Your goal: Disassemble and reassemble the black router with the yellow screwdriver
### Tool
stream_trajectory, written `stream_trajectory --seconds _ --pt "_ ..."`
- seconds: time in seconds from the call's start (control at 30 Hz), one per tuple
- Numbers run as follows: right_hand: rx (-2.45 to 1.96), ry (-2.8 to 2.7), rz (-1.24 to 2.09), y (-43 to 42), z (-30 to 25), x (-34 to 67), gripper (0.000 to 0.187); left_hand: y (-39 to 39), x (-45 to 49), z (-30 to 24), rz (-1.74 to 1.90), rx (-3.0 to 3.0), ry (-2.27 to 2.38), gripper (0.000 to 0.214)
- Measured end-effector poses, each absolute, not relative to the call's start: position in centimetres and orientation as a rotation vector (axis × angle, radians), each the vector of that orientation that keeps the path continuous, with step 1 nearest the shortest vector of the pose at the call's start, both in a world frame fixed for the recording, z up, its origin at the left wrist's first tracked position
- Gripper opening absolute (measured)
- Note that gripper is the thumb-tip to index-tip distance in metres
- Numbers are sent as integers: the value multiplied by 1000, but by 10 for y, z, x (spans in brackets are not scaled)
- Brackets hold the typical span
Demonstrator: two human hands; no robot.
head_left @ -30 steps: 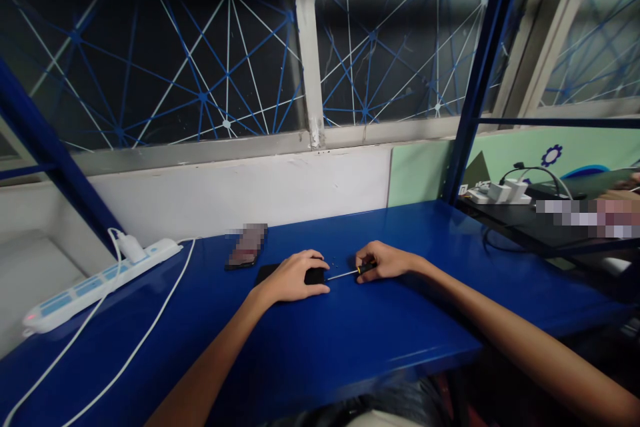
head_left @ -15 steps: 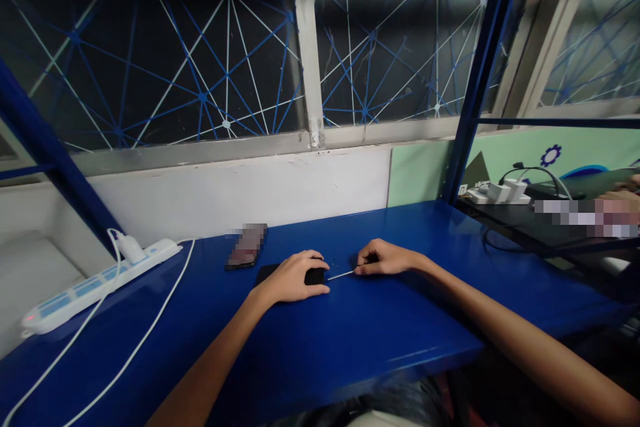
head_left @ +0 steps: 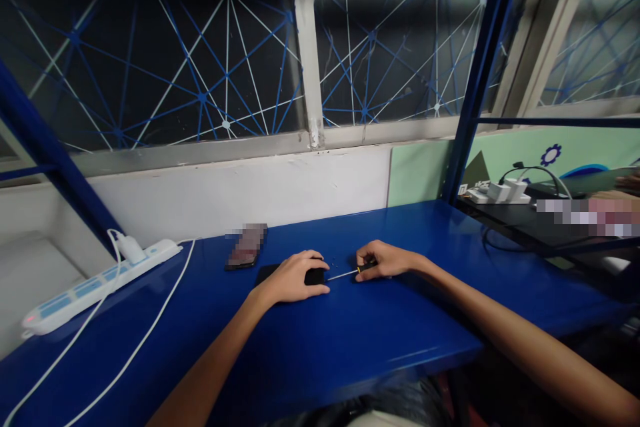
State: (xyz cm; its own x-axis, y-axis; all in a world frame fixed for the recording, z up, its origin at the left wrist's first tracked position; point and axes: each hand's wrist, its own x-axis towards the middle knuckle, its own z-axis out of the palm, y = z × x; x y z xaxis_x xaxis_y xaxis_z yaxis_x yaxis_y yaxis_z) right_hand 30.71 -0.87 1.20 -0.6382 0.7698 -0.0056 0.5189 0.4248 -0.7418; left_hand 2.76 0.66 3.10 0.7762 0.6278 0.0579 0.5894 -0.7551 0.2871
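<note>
A flat black box-like device [head_left: 315,276] lies on the blue table, partly covered by my left hand [head_left: 293,277]. The thumb and fingers of that hand grip it along its near and far sides. In my right hand [head_left: 383,259] is a screwdriver [head_left: 345,273] with a dark handle, a yellow ring and a thin metal shaft. It lies almost level, and its tip meets the right end of the black device. Several tiny dark pieces, perhaps screws [head_left: 335,263], lie just beyond the shaft.
A phone [head_left: 247,247] lies behind my left hand. On the left is a white power strip [head_left: 100,288] with white cables across the blue table [head_left: 360,340]. A blue post [head_left: 470,93] rises at the right, beside a black desk with chargers [head_left: 505,192] and another person's blurred hand.
The fingers of my right hand have shifted on the screwdriver, so its dark handle and yellow ring now show. My left hand and the black device stay in place.
</note>
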Motion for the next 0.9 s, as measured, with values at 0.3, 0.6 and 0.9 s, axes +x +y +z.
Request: stream_trajectory --seconds 0.3,0.6,0.9 --pt "-1113 -2324 1021 -12 14 304 48 6 28 31 214 2708 958 52" --pt "-1062 -2332 995 -10 16 307 42 5 29 32 215 2711 953 51" --pt "-1056 -2352 965 -10 16 308 43 4 29 33 205 2712 960 51"
